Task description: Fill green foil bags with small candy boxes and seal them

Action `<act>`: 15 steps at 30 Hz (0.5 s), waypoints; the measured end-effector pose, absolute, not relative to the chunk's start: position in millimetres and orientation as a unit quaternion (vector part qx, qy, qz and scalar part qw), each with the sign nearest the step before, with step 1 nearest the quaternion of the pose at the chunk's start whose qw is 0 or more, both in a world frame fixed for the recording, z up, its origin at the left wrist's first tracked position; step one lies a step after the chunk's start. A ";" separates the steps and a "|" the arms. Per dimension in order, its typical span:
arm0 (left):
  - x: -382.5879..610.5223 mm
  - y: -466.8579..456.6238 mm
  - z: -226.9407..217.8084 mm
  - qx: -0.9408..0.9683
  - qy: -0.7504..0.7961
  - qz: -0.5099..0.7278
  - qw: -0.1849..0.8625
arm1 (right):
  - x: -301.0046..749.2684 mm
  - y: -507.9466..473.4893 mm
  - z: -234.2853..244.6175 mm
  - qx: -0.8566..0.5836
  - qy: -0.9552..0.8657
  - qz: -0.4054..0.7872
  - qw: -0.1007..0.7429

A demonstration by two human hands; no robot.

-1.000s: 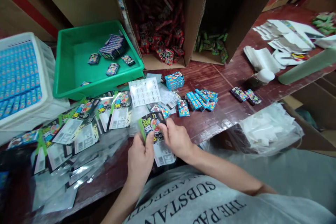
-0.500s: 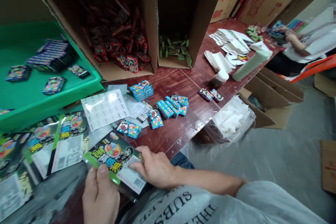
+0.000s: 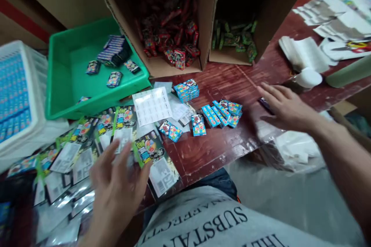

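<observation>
My left hand [image 3: 117, 185], slightly blurred, hovers with spread fingers over the printed pouches at the lower left. Beside its thumb, a black-and-green candy pouch [image 3: 152, 150] with a white label lies flat near the table's front edge. My right hand [image 3: 285, 106] is stretched out to the right, fingers apart and palm down. Under it a small dark candy box [image 3: 264, 104] shows in part; whether they touch I cannot tell. Between the hands lie several small blue candy boxes [image 3: 213, 115], a stack of blue boxes [image 3: 187, 90] and a sticker sheet [image 3: 152, 105].
A green tray [image 3: 98, 108] holds dark boxes, and a white basket [image 3: 34, 85] is filled with blue ones. Cardboard boxes [image 3: 207, 27] with red and green packets stand behind. At right are a white-capped jar [image 3: 309, 78], scissors [image 3: 355, 46] and a plastic-lined bin [image 3: 298, 150].
Both hands have let go of the pouch, which now lies on the table. My right hand has reached far right to the dark boxes; the view has turned left.
</observation>
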State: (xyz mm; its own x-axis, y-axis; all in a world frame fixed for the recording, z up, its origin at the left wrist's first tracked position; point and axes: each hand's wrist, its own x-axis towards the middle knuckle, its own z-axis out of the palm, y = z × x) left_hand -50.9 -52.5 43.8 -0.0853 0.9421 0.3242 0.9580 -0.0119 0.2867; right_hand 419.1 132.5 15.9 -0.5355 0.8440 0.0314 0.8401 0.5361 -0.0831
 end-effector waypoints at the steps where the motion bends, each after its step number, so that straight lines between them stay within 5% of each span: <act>1: -44.7 -35.0 50.1 -0.723 -0.670 -0.170 0.021 | 438.8 151.1 12.6 -0.492 -0.869 0.013 -0.041; 4: -19.2 23.2 51.8 -0.769 -0.639 0.009 -0.014 | 457.5 188.4 4.4 -0.471 -0.860 0.034 -0.192; 8: -2.3 71.4 33.5 -0.768 -0.627 0.130 -0.034 | 443.9 205.3 -1.5 -0.431 -0.873 0.088 -0.211; 15: -25.8 47.9 16.5 -0.766 -0.591 -0.084 -0.238 | 465.3 193.0 2.0 -0.482 -0.858 0.107 -0.144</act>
